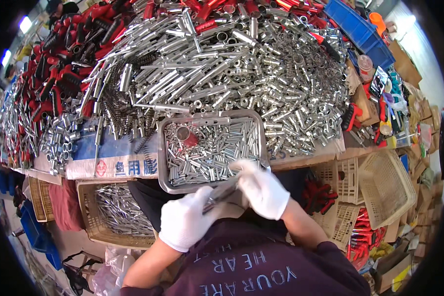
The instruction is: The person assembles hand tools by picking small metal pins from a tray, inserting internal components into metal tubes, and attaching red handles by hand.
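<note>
My left hand [186, 220], in a white knit glove, is closed round one end of a slim grey metal rod [223, 191], held slantwise in front of my chest. At the rod's upper end is my gloved right hand [264, 191]; its fingers are bent in around that end and partly smeared by motion. Both hands are just over the near edge of a metal tray [165, 170]. Many small silvery pins [202, 163] fill the tray, along with a short red tube [186, 136] and a longer metal rod across its far side.
A heap of shiny metal tubes and fittings [192, 74] covers the bench, with dark springs [116, 93] among them. Red-and-black handles [66, 79] pile up at the left. A blue bin [362, 32] sits far right. Crates [86, 217] stand below the bench.
</note>
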The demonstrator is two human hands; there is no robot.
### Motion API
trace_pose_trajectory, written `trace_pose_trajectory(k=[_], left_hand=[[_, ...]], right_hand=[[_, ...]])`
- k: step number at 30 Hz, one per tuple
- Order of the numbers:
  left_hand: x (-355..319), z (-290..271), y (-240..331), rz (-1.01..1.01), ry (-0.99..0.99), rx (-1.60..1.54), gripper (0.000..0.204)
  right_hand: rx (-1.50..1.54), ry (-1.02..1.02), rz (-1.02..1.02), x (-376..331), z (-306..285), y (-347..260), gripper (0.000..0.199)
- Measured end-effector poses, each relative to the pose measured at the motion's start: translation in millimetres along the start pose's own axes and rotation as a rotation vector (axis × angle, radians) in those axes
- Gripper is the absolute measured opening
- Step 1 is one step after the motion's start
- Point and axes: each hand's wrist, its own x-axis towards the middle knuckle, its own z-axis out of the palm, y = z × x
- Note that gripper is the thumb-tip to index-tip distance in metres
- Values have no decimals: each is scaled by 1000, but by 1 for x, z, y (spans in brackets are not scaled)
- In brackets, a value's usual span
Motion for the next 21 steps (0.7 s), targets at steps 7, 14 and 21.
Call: trace_pose_trajectory(k=[7, 14, 21], left_hand=[[14, -8, -27, -196, 160, 21, 30], [17, -9, -29, -197, 166, 33, 30], [20, 4, -23, -49, 174, 113, 26]], right_hand=[[-735, 204, -71, 50, 21, 6, 18], [-477, 454, -258, 49, 13, 22, 8], [38, 236, -238, 26, 25, 1, 20]])
